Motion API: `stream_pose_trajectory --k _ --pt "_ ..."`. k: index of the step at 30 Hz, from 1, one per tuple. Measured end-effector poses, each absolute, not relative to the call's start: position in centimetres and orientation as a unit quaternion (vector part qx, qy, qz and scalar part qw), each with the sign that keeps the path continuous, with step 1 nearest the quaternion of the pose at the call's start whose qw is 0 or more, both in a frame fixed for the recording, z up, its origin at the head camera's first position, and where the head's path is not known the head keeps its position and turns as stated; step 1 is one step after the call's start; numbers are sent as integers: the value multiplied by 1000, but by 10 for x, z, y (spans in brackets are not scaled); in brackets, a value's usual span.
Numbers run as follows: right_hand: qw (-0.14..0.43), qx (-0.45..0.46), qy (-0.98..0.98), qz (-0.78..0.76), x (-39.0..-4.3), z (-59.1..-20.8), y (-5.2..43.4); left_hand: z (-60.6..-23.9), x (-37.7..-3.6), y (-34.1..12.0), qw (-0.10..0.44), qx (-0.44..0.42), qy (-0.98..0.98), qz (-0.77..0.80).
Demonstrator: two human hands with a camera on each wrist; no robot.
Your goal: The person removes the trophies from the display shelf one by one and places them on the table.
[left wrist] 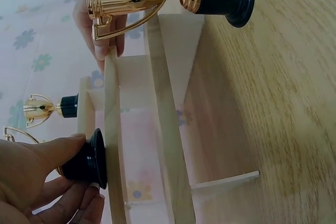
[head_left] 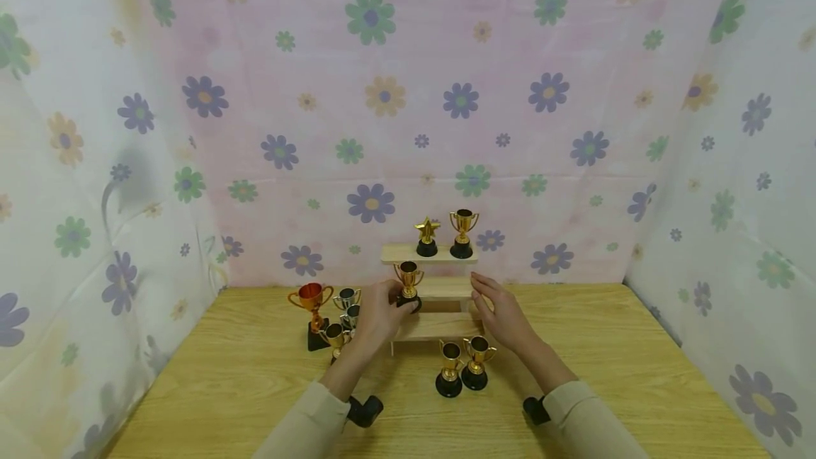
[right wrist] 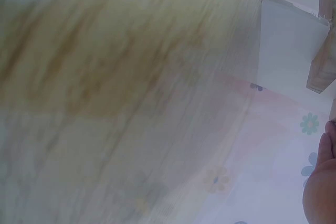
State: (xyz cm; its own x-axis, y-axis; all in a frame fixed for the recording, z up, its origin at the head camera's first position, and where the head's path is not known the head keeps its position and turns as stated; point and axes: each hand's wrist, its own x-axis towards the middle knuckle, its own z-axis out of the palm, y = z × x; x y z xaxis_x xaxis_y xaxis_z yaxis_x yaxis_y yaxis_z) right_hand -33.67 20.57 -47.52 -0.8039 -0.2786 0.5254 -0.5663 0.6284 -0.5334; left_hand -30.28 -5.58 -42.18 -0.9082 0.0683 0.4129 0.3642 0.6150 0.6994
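My left hand [head_left: 380,319] pinches the black base of a gold trophy cup [head_left: 408,277] between thumb and fingers. In the left wrist view that black base [left wrist: 86,163] is right against the middle step of the wooden tiered stand [head_left: 435,331], at the step's left end. My right hand [head_left: 506,316] is at the stand's right side, fingers fairly straight, fingertips at the end of the middle step; nothing is in it. On the top step stand a gold star trophy [head_left: 427,236] and another gold cup [head_left: 463,232].
Two gold cups [head_left: 450,367] stand on the table [head_left: 255,388] in front of the stand. Left of it are a bronze-coloured cup [head_left: 312,297], silver cups [head_left: 347,297] and a gold cup [head_left: 334,336], partly behind my left arm. A flowered cloth [head_left: 306,126] hangs behind.
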Motion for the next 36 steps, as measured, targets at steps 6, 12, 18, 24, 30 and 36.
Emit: stream_pose_trajectory --k 6,12,18,24,30,36 --pt "198 241 -880 358 -337 -475 206 -423 -295 -58 168 -131 -888 -408" --pt "200 242 -880 357 -336 -474 205 -427 -288 -62 152 -138 -883 -422" --pt "204 242 -877 361 -337 -475 205 -435 -283 -66 161 -157 -885 -408" --pt "210 249 -875 358 -338 -477 205 -444 -277 -68 146 -172 -880 -418" --pt "210 252 -874 359 -338 -476 206 -454 -275 -69 120 -177 -880 -424" --pt "207 251 -874 360 -338 -476 206 -459 -270 -68 123 -186 -876 -428"
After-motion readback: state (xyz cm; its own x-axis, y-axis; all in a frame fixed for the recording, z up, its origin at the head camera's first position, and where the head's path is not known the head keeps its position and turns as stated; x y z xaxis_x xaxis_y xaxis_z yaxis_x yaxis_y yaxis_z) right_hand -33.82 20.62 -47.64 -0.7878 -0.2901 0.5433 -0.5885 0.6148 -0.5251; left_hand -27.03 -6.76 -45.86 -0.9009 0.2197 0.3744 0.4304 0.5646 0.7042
